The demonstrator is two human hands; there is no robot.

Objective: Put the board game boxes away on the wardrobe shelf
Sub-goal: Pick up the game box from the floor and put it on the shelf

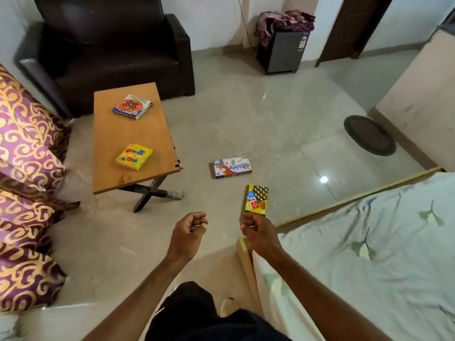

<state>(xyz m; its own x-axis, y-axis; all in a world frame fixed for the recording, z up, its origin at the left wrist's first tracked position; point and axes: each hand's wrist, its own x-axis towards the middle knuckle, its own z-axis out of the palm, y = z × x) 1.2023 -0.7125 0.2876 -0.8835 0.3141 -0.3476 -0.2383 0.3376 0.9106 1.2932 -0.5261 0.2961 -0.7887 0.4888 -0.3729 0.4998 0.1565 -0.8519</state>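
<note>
Two game boxes lie on the wooden table (138, 183): an orange-and-green one (132, 106) at the far end and a yellow one (134, 157) near the front. Two more lie on the floor: a white box (232, 167) and, closer to me, a yellow box with a checkered print (257, 199). My left hand (189, 231) hovers over the floor with fingers curled and nothing in it. My right hand (257, 230) is also loosely curled and holds nothing, just below the near end of the checkered box. No wardrobe is in view.
A dark armchair (110, 45) stands behind the table. Purple-and-gold cushions (27, 168) line the left side. A bed with a pale sheet (369, 254) fills the right. A small cabinet with a cloth on it (283, 48) and a dark round mat (369, 135) are farther off.
</note>
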